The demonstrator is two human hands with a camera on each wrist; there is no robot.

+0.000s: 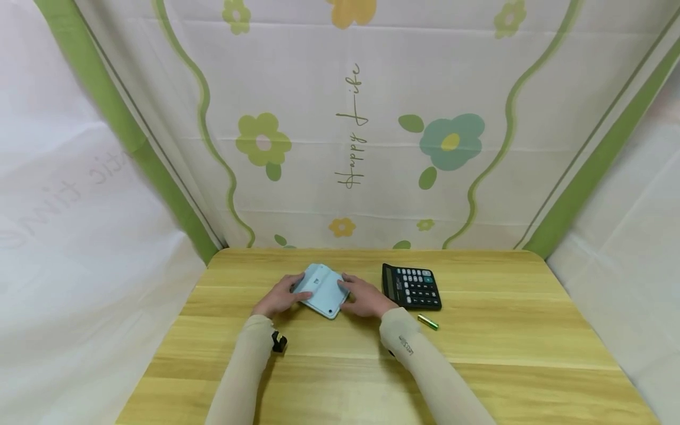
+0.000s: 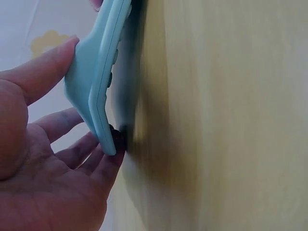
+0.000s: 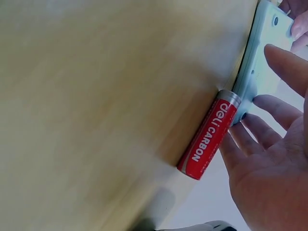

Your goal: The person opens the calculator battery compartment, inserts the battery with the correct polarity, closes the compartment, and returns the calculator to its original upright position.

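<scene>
A light blue calculator (image 1: pixel 325 293) is held back side up close over the wooden table, its keys facing down in the left wrist view. My left hand (image 1: pixel 280 297) grips its left side, thumb on the back and fingers at the lower edge. On the opposite side my right hand (image 1: pixel 366 297) holds it, thumb over the back and fingertips along the edge. A red battery (image 3: pixel 209 137) marked "deli CARBON" lies beside the calculator's end, right at the right fingertips; in the head view it is hidden.
A black calculator (image 1: pixel 422 289) stands keys up to the right of my right hand. Just in front of it lies a green battery (image 1: pixel 428 322). The wooden table (image 1: pixel 504 336) ends at a flowered curtain (image 1: pixel 345 130) behind, with white curtain sides left and right.
</scene>
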